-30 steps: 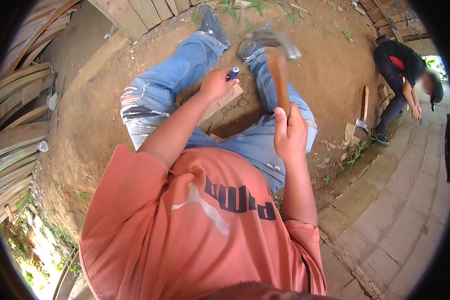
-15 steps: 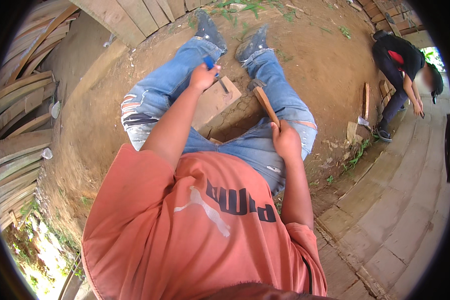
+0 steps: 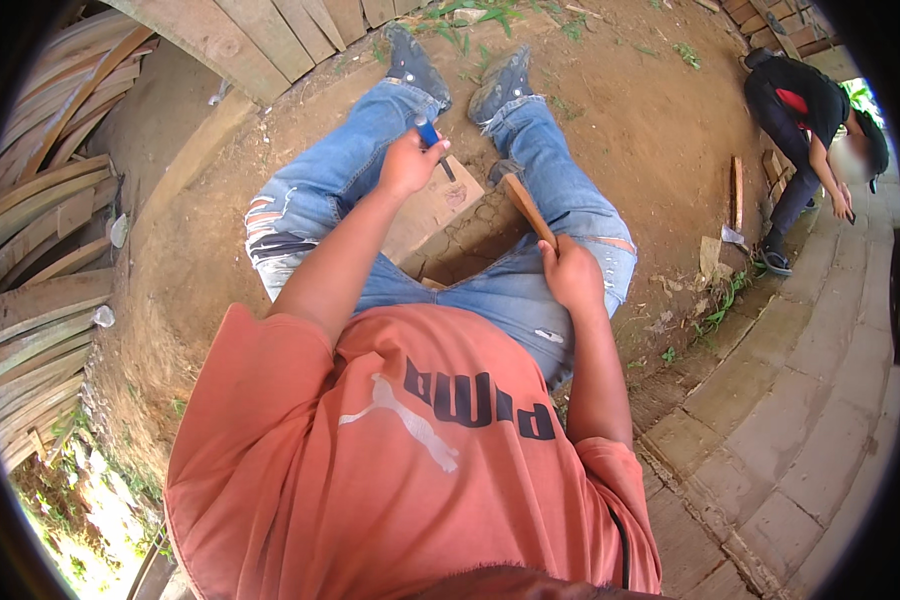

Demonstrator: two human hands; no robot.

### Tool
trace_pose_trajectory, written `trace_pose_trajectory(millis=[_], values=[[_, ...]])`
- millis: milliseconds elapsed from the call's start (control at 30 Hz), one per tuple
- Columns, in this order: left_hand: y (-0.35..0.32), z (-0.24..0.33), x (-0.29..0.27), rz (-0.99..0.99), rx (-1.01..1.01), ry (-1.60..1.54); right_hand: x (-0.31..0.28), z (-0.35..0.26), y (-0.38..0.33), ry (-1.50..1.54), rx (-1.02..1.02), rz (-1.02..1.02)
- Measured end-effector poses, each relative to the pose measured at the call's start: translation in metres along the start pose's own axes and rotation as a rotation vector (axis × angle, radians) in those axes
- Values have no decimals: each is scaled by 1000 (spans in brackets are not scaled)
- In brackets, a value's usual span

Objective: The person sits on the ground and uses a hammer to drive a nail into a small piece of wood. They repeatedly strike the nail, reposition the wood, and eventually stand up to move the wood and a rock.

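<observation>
My left hand point(image 3: 410, 163) is closed around the blue handle of a chisel point(image 3: 427, 131). Its dark blade points down toward a wooden board point(image 3: 425, 218) that lies between my legs; whether the tip touches the wood I cannot tell. A darker, roughened patch shows on the board just right of the blade. My right hand point(image 3: 573, 272) grips the lower end of the wooden handle of a hammer point(image 3: 530, 210) over my right thigh. The hammer's dark head point(image 3: 503, 170) is at the far end, beside the board's right edge.
I sit with legs in torn jeans point(image 3: 315, 185) stretched over bare soil. Stacked planks point(image 3: 45, 225) line the left, and wooden boards point(image 3: 235, 45) stand at the far left. On the right, another person point(image 3: 810, 130) bends over a plank floor point(image 3: 770, 420), holding a small dark object.
My left hand and the chisel have shifted slightly, the handle's end turning toward me, and the roughened patch now shows. My right hand and hammer have barely moved. The other person's hands have shifted.
</observation>
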State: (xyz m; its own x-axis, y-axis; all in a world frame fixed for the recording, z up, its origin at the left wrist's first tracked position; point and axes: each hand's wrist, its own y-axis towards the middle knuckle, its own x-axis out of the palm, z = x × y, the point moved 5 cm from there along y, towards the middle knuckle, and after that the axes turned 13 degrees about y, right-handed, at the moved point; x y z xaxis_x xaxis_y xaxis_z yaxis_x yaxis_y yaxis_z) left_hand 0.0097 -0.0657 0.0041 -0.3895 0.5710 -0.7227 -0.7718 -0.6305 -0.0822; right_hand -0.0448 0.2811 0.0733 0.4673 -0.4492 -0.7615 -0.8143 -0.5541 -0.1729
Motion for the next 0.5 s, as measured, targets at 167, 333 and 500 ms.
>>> trace_pose_trajectory(millis=[167, 333, 500], values=[[-15, 14, 11, -52, 74, 143, 0, -2, 0, -12, -23, 4], [-26, 27, 15, -74, 157, 238, -20, -32, -3, 23, -41, 25], [-31, 30, 13, -62, 198, 170, -61, -100, -10, 223, -161, 66]])
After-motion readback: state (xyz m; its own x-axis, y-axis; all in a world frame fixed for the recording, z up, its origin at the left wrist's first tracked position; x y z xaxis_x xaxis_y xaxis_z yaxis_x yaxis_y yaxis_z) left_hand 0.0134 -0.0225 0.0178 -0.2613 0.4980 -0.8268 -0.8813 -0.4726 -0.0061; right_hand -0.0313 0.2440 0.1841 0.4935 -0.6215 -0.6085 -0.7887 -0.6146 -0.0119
